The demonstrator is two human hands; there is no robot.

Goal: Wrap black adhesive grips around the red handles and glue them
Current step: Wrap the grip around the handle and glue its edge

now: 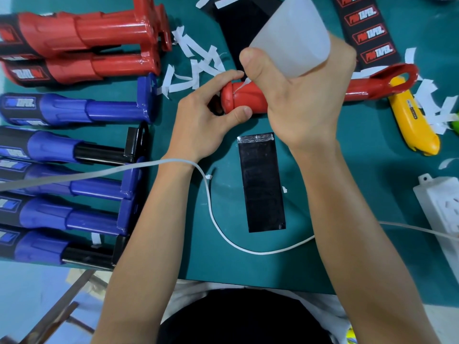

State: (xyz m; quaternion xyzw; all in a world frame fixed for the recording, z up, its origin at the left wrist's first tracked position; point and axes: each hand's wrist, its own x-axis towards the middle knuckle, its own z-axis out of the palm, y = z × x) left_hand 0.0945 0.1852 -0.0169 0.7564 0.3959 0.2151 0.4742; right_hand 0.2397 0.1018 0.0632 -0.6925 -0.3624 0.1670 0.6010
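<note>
White bottle over red handle; yellow knife nearby

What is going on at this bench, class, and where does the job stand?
A person appears to be putting glue on a bare red handle. The left hand grips its rounded end, while the right hand holds a translucent bottle tipped over, nozzle at the handle. A black grip strip lies flat on the green mat, not yet wrapped on. Red and blue handles already wearing black grips lie in a row at the left.
</note>
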